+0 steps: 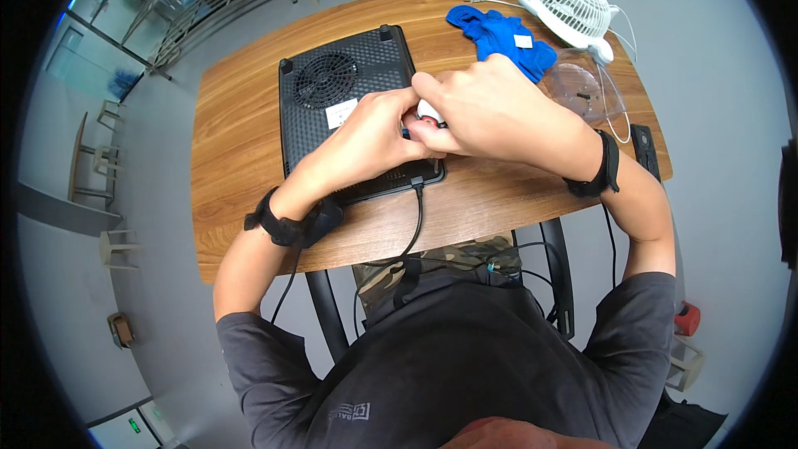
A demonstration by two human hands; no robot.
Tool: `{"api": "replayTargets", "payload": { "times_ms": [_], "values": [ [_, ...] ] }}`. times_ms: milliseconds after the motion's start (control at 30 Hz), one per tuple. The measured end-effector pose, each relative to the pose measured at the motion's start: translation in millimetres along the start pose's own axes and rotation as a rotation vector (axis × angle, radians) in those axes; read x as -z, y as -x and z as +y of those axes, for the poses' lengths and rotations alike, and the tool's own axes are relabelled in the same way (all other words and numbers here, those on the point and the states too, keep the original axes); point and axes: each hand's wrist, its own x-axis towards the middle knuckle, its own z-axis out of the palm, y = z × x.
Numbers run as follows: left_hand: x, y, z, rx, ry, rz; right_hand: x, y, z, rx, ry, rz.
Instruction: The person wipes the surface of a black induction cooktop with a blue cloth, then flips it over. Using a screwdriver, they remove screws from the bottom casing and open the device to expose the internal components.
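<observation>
Both hands meet over the right edge of a flat black appliance with a round fan grille, corner feet and a white label, seemingly lying underside up. My right hand is closed around a small white object with a red and black part. Against it, my left hand has its fingers curled, thumb close to the right fingers. A speck of blue shows between the hands; what the left fingers grip is mostly hidden. A black cord leaves the appliance's near edge.
On the wooden table, a blue cloth lies beyond my right hand. A white fan-like cage with a cord and a clear plastic bowl-shaped part sit at the right. A black strip lies by the right edge. Cables hang over my lap.
</observation>
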Motion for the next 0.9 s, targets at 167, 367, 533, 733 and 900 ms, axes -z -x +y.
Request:
{"api": "replayTargets", "payload": {
  "times_ms": [167,367,533,733,900],
  "values": [
    [5.2,-1.5,-13.1,0.109,0.237,-0.099,7.5,3.1,-0.2,-0.004,-0.052,-0.053],
    [-2.2,3.3,-7.4,0.045,0.103,0.022,24.1,-8.5,-10.4,-0.093,0.086,-0.287],
    [-6.4,4.1,-5.6,0.030,0.058,0.063,5.8,-2.2,-7.0,-0.020,0.013,-0.088],
    [4.4,6.1,-17.4,0.151,0.186,-0.070,6.5,-1.2,-8.8,0.010,0.001,-0.021],
    [-6.3,4.9,-13.1,0.022,0.091,0.026,14.5,-5.5,-9.8,-0.046,0.040,-0.134]
  ]
}}
